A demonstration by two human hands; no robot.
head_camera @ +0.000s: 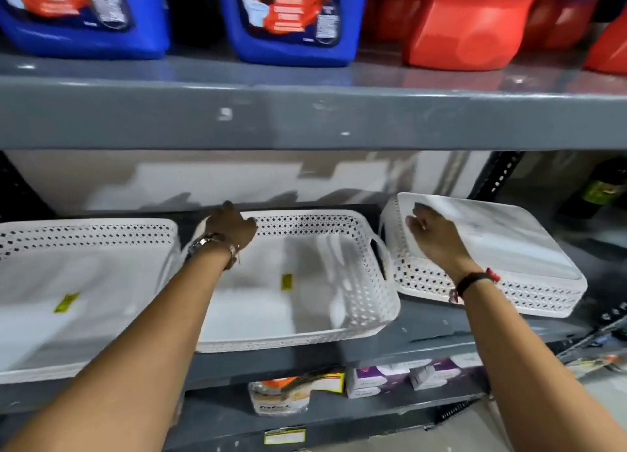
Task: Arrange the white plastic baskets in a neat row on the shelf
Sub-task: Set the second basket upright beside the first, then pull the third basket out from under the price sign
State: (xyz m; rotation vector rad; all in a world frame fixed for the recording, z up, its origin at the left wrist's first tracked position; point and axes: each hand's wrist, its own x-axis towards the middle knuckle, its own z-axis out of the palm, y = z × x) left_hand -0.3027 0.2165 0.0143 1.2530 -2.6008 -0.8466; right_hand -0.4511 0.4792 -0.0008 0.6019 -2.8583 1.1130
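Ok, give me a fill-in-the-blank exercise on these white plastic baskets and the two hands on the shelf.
1. The number of white perforated plastic baskets on the grey metal shelf is ___.
2. The right-hand basket lies ___, its flat base facing up.
3. The left hand is at the back rim of the ___ basket.
4. The right hand rests on the ___ basket.

Missing words: three; upside down; middle; right-hand

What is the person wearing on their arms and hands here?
Both forearms are bare, with no sleeves in view. The left hand has a metallic wristwatch and a thin bracelet at the wrist. The right hand has a dark wristband with red thread.
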